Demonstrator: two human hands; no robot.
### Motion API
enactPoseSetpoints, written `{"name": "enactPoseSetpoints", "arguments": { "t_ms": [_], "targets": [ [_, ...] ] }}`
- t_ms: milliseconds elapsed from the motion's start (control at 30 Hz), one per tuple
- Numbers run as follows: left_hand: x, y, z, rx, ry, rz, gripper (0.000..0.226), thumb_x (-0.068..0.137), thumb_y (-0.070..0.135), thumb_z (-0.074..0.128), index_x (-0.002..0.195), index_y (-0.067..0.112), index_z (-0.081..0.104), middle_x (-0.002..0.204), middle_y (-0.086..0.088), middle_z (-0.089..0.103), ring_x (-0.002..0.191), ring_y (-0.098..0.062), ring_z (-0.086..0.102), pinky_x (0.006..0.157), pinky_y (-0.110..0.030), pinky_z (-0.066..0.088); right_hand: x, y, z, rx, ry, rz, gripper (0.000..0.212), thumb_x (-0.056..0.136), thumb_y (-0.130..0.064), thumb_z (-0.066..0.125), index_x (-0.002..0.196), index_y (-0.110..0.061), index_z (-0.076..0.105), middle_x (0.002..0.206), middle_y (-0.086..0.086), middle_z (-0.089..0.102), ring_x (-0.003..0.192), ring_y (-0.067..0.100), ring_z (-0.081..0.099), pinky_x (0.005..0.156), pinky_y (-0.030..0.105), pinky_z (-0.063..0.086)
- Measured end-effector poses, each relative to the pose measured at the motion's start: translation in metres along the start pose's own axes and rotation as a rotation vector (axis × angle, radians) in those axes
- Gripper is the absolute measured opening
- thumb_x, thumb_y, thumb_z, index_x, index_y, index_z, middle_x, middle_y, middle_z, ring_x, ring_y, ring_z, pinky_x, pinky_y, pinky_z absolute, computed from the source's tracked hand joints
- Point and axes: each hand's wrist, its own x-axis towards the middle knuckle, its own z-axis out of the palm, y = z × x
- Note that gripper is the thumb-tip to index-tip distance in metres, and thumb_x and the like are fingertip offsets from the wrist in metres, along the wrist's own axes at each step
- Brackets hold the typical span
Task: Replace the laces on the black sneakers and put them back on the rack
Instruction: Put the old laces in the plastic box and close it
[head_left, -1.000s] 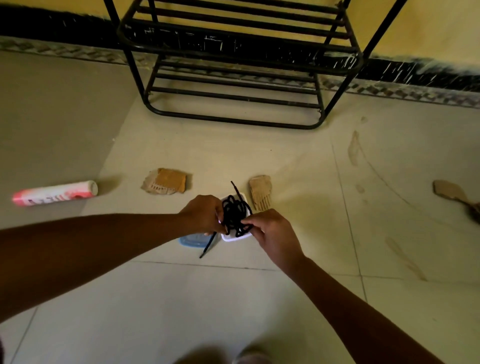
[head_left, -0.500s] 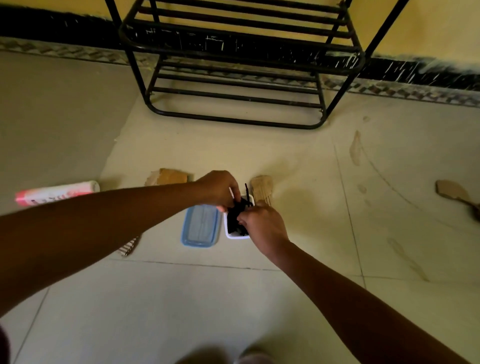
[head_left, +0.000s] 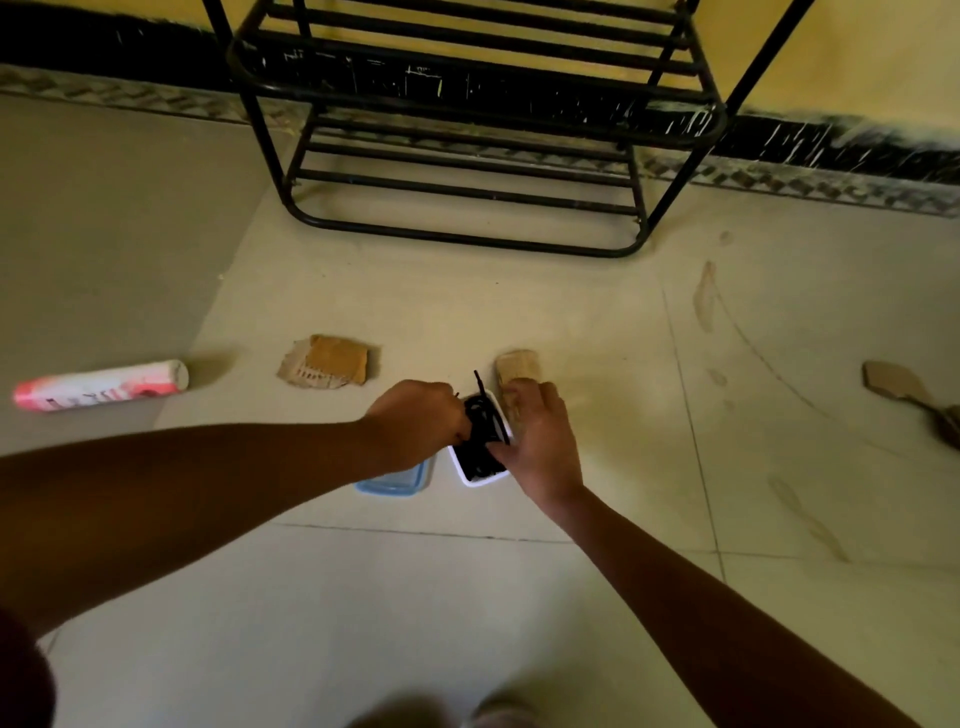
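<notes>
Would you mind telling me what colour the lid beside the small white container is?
Pale blue; the lid shows best in the head view.
</notes>
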Motion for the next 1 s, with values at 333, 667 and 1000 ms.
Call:
{"name": "enactPoseSetpoints", "arguments": {
  "t_ms": [333,667,1000],
  "targets": [
    [-0.001,-0.002,0.005,-0.401,0.217,-0.338,0.026,0.079,0.026,0.069,0.103,0.019,0.062,0.117,-0.006,0.043,0.107,-0.024,0.04,0.08,-0.034,0.044,0.022,-0.009,-0.006,-0.265,-0.217,-0.387,0.032,0.091,-0.011,0.053,0.12,-0.017,0.066,0.127,0.001,0.06,0.109,0.027,0.05,0.086,0.028,0.041],
    [-0.003,-0.003,0.009,-0.423,0.156,-0.121,0.019,0.091,0.024,0.057,0.102,0.017,0.07,0.114,0.002,0.059,0.105,-0.019,0.052,0.079,-0.031,0.045,0.0,-0.02,-0.005,-0.512,-0.059,-0.446,0.033,0.03,-0.012,0.084,0.057,-0.019,0.065,0.041,-0.003,0.051,0.041,0.017,0.052,0.039,0.014,0.033],
    [-0.006,-0.002,0.005,-0.199,0.049,-0.012,0.024,0.088,0.006,0.05,0.105,0.017,0.063,0.106,-0.004,0.055,0.098,-0.022,0.056,0.073,-0.029,0.042,-0.012,-0.009,0.006,-0.551,-0.054,-0.452,0.026,0.033,-0.006,0.082,0.049,-0.019,0.067,0.043,-0.004,0.054,0.053,0.021,0.053,0.048,0.021,0.04]
  ]
}}
